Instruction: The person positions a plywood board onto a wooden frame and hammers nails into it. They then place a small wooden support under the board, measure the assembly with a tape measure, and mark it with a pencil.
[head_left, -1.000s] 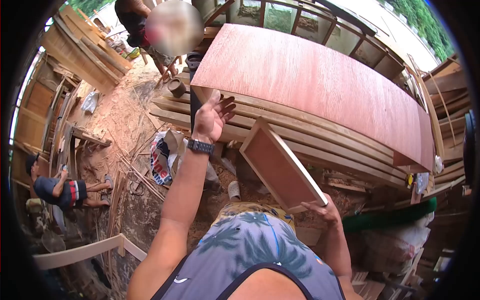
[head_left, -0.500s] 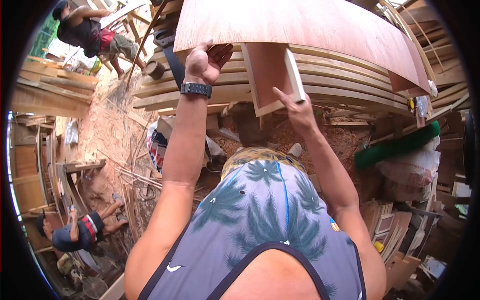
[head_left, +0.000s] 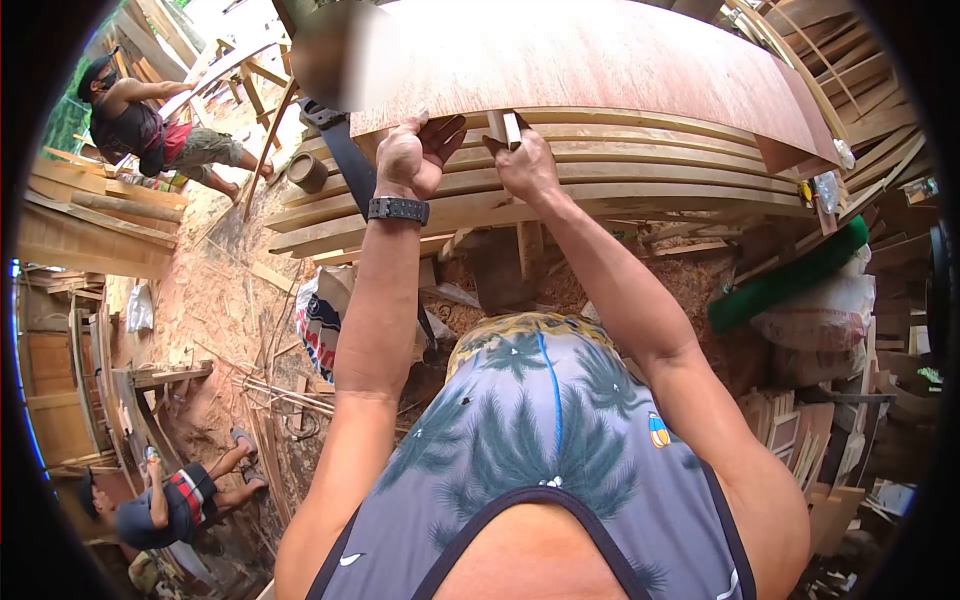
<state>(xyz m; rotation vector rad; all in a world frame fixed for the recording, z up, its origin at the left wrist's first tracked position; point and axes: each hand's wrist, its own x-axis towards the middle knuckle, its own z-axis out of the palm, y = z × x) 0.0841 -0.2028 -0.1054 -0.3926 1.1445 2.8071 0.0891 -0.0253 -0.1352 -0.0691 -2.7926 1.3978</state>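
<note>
A wide reddish plywood sheet (head_left: 590, 55) lies across the top of the view, over long stacked boards. My left hand (head_left: 410, 160), with a black watch on the wrist, is palm up at its near edge. The thumb laps the edge and the half-curled fingers go beneath it, gripping the sheet. Just to the right, my right hand (head_left: 524, 165) closes around the end of a narrow framed wooden panel (head_left: 511, 130). Only the panel's pale end shows; the rest is hidden under the sheet and by my fingers.
Long boards (head_left: 640, 170) are stacked below the sheet. Two other people, one standing (head_left: 130, 120) and one seated (head_left: 165, 505), are at left. A green roll (head_left: 790, 275) rests on a white sack (head_left: 820, 325) at right. Sawdust and sticks cover the floor (head_left: 225, 300).
My right hand has moved left and away from me, sliding the framed panel under the plywood sheet, so that only its end shows. My left hand stays at the sheet's edge.
</note>
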